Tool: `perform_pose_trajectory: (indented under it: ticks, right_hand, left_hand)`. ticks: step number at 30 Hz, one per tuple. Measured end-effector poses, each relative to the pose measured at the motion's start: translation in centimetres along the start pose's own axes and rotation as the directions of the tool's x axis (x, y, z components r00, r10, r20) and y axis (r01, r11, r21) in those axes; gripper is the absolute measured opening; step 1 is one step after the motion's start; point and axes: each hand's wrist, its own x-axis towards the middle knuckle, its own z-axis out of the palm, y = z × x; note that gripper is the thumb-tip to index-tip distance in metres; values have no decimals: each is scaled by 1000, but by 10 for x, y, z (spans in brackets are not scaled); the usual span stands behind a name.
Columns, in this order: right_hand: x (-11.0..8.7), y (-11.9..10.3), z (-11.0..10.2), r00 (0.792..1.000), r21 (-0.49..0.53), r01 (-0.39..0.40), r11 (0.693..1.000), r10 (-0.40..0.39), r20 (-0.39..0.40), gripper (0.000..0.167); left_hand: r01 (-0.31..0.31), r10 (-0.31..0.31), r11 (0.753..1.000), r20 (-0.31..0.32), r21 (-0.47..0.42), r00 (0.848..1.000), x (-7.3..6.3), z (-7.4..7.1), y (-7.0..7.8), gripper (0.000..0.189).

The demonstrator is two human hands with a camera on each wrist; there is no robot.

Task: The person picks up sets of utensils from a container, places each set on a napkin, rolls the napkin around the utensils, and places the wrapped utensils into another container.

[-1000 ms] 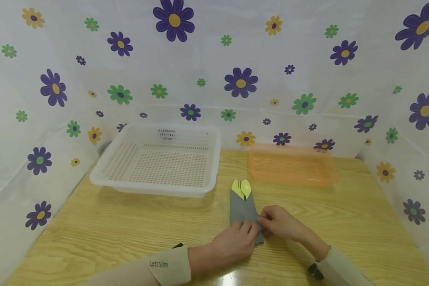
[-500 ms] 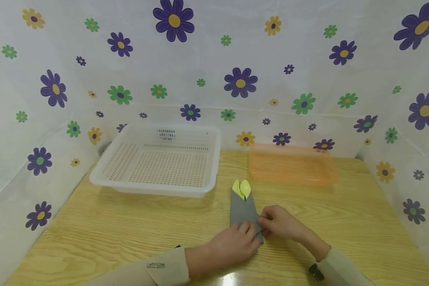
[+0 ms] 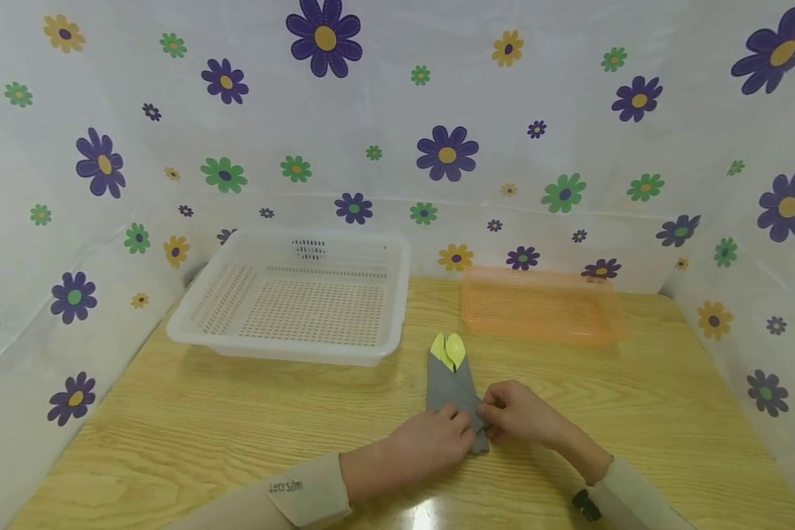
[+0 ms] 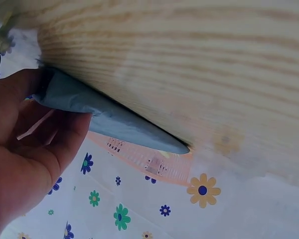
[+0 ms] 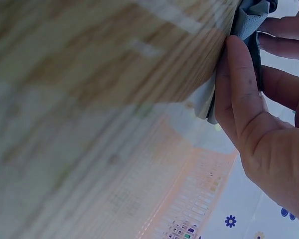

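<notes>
A grey napkin [image 3: 445, 386] lies folded into a narrow wrap on the table, with a yellow spoon [image 3: 456, 349] and other yellow cutlery [image 3: 437, 347] poking out of its far end. My left hand [image 3: 433, 440] holds the near part of the wrap, thumb and fingers around its end in the left wrist view. At the right edge, my right hand [image 3: 523, 416] pinches the cloth between thumb and fingertips. From the right wrist side, the fingers [image 5: 241, 74] of that hand lie along the tabletop under the napkin's edge. The cutlery handles are hidden inside the cloth.
A white perforated plastic basket [image 3: 285, 352] stands at the back left of the wooden table [image 3: 238, 419]. A shallow orange basket [image 3: 543, 331] sits at the back right. Behind them hangs a white flowered sheet [image 3: 384, 103], which also encloses both sides.
My left hand slid slightly right along the napkin's near part, then back left. My right hand keeps its pinch at the right edge, and the wrap stays nearly in place.
</notes>
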Motion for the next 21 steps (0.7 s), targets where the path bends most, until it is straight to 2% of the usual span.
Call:
perform_pose_trajectory:
  ticks: [6,8,11,17,21]
  right_hand:
    - [1,1,0,1000,11,-14,1000,14,-14,18]
    - [1,1,0,1000,14,-18,1000,18,-17,18]
    - [1,0,0,1000,6,-17,1000,17,-21,18]
    - [4,0,1,999,-126,-19,992,14,-36,22]
    - [6,-1,4,999,-262,-32,965,19,-50,25]
  left_hand:
    - [4,-3,999,-20,37,1000,1,1,5,8]
    - [-2,2,999,-4,36,1000,1,1,6,8]
    - [8,-7,1000,42,-12,999,2,0,5,9]
    - [74,-61,992,138,-97,989,4,-5,0,19]
    - [126,-100,982,172,-143,980,5,-8,-4,22]
